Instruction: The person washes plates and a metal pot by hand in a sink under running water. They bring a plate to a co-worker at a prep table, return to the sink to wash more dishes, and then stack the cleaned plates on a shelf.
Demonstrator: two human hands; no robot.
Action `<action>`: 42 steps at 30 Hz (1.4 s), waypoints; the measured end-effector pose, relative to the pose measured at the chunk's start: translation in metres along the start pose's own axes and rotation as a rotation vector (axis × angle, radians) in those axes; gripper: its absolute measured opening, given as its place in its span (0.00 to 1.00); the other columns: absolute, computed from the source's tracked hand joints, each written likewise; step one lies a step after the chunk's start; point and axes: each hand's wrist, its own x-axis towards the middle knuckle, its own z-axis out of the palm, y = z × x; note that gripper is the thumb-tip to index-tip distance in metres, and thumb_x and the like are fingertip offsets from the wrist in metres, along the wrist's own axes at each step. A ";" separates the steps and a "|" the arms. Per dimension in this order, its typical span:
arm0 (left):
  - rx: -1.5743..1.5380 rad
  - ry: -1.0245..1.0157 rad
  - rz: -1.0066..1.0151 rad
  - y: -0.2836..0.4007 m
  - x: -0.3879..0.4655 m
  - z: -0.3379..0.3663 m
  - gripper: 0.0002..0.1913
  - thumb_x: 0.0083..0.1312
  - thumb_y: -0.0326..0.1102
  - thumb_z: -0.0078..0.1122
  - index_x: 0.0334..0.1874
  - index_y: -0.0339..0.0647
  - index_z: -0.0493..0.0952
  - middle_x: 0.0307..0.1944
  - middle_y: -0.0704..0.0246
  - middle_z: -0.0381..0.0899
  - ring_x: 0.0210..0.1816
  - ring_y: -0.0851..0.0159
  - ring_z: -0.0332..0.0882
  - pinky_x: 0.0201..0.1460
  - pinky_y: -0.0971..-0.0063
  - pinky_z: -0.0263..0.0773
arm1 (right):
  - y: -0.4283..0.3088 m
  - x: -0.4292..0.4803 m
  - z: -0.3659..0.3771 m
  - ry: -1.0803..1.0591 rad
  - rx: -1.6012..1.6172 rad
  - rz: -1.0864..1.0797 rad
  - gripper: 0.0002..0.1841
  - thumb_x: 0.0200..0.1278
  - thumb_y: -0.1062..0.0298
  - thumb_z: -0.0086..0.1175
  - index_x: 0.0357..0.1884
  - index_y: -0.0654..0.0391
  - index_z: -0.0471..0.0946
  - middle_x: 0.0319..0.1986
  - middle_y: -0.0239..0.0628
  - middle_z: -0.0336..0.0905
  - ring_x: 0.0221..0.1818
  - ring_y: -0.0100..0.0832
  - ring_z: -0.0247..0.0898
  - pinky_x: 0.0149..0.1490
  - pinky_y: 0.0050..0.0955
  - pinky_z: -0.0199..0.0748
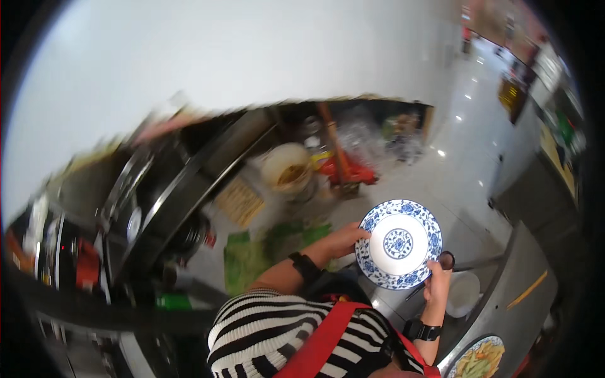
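Observation:
A round white plate with a blue floral rim [398, 244] is held face up in front of my body, over the tiled floor. My left hand [349, 238] grips its left edge, the thumb lying on the rim. At the lower right edge my right hand [437, 281] holds it, thumb on top. Beside the right hand, a small round dark-rimmed object [446, 261] shows; whether the hand holds it too, I cannot tell. No food lies on this plate. Most of the fingers are hidden beneath it.
At lower right, a plate of sliced food [478, 360] rests on a metal counter [529, 264]. A whitish bucket [286, 170], a red plastic bag [352, 171] and a green mat [243, 260] lie ahead on the floor. Metal kitchen equipment [189, 189] stands left; a white wall [283, 47] rises ahead.

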 end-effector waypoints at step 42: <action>0.569 1.885 0.484 -0.149 0.039 0.174 0.11 0.53 0.33 0.50 0.28 0.28 0.67 0.20 0.61 0.71 0.17 0.70 0.72 0.14 0.75 0.66 | -0.008 0.226 0.028 -1.896 -0.761 0.179 0.08 0.53 0.74 0.44 0.35 0.64 0.66 0.20 0.33 0.68 0.14 0.21 0.63 0.17 0.18 0.61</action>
